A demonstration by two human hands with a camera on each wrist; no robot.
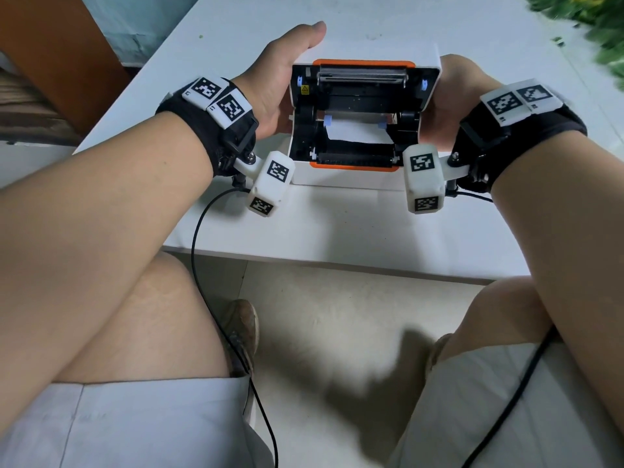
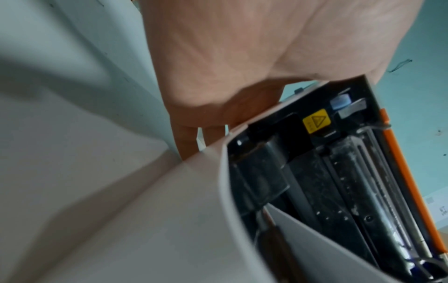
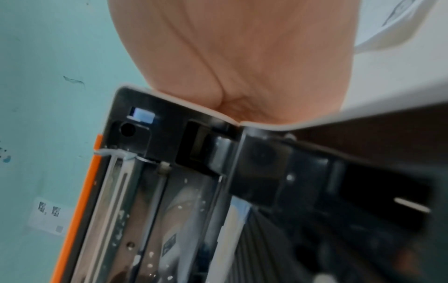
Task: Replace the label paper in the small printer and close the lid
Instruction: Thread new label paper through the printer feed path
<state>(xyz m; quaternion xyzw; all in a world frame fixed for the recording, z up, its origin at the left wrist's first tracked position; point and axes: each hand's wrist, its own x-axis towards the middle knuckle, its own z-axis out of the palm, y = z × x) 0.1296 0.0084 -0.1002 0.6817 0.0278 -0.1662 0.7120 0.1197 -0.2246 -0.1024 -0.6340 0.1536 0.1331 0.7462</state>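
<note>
The small white printer with orange trim stands on the table with its lid raised, showing the black inside. A strip of white label paper lies in the bay, also seen in the left wrist view as label paper. My left hand holds the lid's left side, thumb pointing up past its far edge, fingers running down beside the casing. My right hand holds the lid's right side; its fingers are hidden behind the lid.
The white table ends just in front of my knees. A green plant sits at the far right corner. Brown wooden furniture stands to the left. A black cable hangs from my left wrist.
</note>
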